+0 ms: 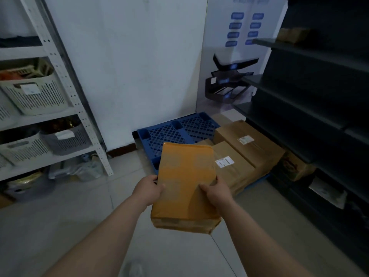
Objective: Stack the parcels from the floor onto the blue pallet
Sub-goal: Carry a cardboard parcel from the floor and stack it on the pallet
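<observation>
Orange-brown paper wraps the parcel (184,186) we carry above the floor, our left hand (148,189) gripping its left edge and our right hand (216,191) clamped on its right edge. Just beyond our hands lies the blue pallet (173,132), with two cardboard boxes (249,148) stacked flat on its right side.

Dim, bluish indoor light. The plain white wall (127,66) is brightest; the dark metal shelving (311,96) on the right sinks into near-black shadow. Wide-angle distortion bows the white perforated rack (65,80) at the left edge. Everything looks soft, and the blue labels (237,16) on the white board (219,27) blur beyond reading
</observation>
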